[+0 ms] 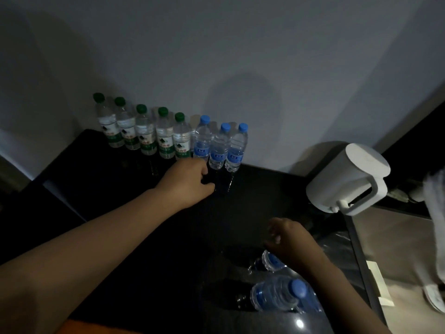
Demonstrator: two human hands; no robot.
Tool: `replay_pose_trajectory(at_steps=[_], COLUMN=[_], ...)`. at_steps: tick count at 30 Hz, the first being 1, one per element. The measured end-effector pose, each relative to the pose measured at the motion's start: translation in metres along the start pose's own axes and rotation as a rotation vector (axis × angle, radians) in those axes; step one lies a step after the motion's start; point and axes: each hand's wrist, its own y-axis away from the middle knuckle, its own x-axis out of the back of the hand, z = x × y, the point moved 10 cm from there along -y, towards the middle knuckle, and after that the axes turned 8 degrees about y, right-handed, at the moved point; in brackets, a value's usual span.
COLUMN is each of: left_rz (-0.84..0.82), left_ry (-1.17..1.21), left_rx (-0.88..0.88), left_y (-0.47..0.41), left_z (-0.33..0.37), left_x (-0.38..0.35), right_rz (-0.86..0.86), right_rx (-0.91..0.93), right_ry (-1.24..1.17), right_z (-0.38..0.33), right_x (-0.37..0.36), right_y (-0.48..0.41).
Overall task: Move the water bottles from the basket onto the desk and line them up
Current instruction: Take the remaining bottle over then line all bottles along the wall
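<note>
Along the wall on the dark desk (pixel 252 194) stands a row of bottles: several green-capped bottles (pixel 144 131) on the left, then three blue-capped bottles (pixel 220 145). My left hand (pixel 190 179) reaches to the foot of the leftmost blue-capped bottle (pixel 201 141) with curled fingers and hides its base. Any grip there is hidden. Two more blue-labelled bottles lie in the dark near me, one (pixel 272 260) partly under my right wrist, the other (pixel 281 295) closer. My right hand (pixel 289 239) hovers over them, fingers loosely bent, empty. The basket itself is lost in darkness.
A white electric kettle (pixel 349 179) stands at the desk's right end. Beyond it to the right are a lighter lower surface (pixel 397 242) and blurred white items (pixel 433 213). The pale wall (pixel 240 56) is directly behind the row.
</note>
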Motion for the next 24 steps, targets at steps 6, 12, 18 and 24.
replay_pose_trajectory(at_steps=[6, 12, 18, 24], left_rz=[-0.081, -0.194, -0.296, -0.407], left_ry=[0.004, 0.032, 0.027, 0.052], left_rx=[-0.044, -0.069, -0.112, -0.180], left_y=[0.038, 0.072, 0.098, 0.112], left_z=[0.009, 0.019, 0.041, 0.072], left_x=[-0.034, -0.086, -0.144, -0.193], right_rz=[0.036, 0.058, 0.100, 0.094], right_rx=[-0.066, -0.126, -0.137, -0.233], right_ry=[-0.014, -0.046, -0.068, -0.091], right_z=[0.017, 0.041, 0.059, 0.091], right_x=[0.004, 0.007, 0.006, -0.003], right_y=[0.054, 0.100, 0.128, 0.141])
